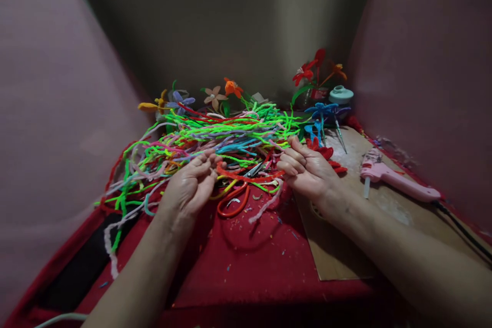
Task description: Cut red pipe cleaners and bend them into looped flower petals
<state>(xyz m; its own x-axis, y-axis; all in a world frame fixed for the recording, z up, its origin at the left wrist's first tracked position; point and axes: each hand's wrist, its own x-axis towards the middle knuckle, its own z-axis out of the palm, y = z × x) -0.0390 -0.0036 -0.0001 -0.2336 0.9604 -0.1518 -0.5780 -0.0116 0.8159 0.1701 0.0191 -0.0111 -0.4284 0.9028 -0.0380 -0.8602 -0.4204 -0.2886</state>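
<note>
A red pipe cleaner (pixel 249 179) runs in a sagging curve between my two hands. My left hand (pixel 194 182) pinches its left end between thumb and fingers. The other end goes into the curled fingers of my right hand (pixel 307 166). Just behind and below it lie scissors (pixel 235 200) with red and yellow handles, their blades partly covered. Beyond my hands spreads a big heap of pipe cleaners (pixel 230 130), mostly green, with pink, blue, red and white ones. Red pipe-cleaner petals (pixel 326 155) lie right behind my right hand.
A pink glue gun (pixel 400 179) rests on a brown board (pixel 346 261) at the right, its cord trailing off. Finished pipe-cleaner flowers, such as an orange one (pixel 232 88) and a blue one (pixel 324 110), line the back near a pale blue-green bottle (pixel 341 95). Scraps dot the red cloth (pixel 246 277).
</note>
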